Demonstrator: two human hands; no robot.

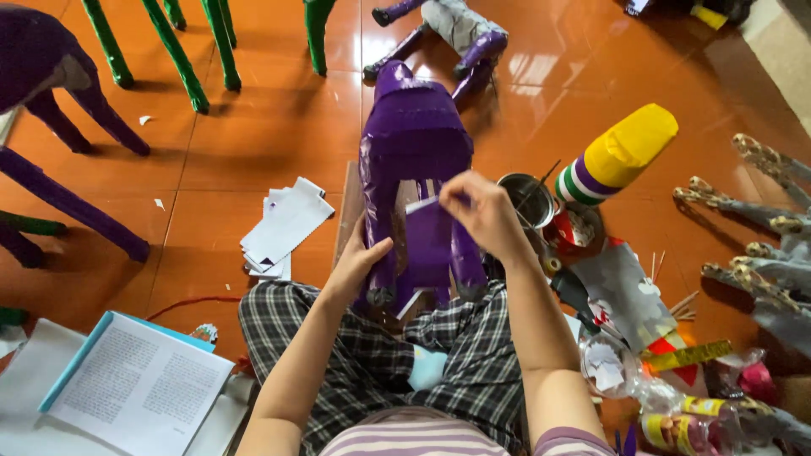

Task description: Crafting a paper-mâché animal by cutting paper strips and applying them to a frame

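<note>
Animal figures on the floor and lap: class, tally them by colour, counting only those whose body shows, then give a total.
Purple figures: 3 – one held on the lap by the left hand and right hand, one at far left, one half grey at top.
Spotted grey figures: 1.
Total: 4

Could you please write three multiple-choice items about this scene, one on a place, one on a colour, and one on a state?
1. Where does the stack of white paper slips lie?
A. on the orange tiled floor
B. on the open book
C. in the metal tin

2. What colour is the paper-covered animal figure on the lap?
A. green
B. purple
C. yellow

3. What is the right hand doing?
A. resting on the floor
B. pinching a purple paper piece
C. holding scissors

Answers: A, the slips lie on tiles; B, its body is purple; B, the fingers pinch the paper while the left hand steadies the figure.
</note>
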